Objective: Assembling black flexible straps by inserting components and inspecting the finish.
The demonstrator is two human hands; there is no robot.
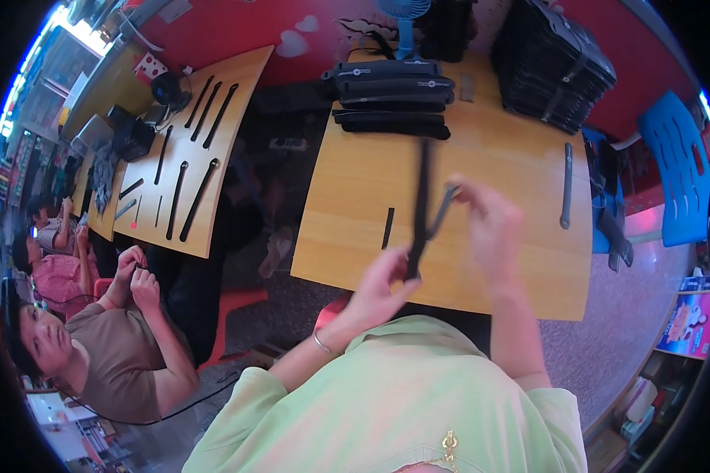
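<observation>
My left hand [385, 288], with a bracelet on its wrist, is closed around the lower end of a black strap [424, 177]. The strap stands up over the wooden table [331, 221], its upper part smeared by motion. A thinner grey strap [442, 214] slants from the black one up to my right hand [493, 221], whose fingers pinch its end. Whether the two straps are joined cannot be seen. A short black strip [388, 229] lies on the table left of the held strap. Farther right lies a long grey strap [567, 185] with a rounded end.
Bundled dark straps [390, 94] and a tall pile of black folded pieces [552, 67] stand at the back, near a blue fan [405, 24]. To the right is a blue chair [678, 169]. At left, a seated person [118, 339] works beside another table [237, 87] with several black straps.
</observation>
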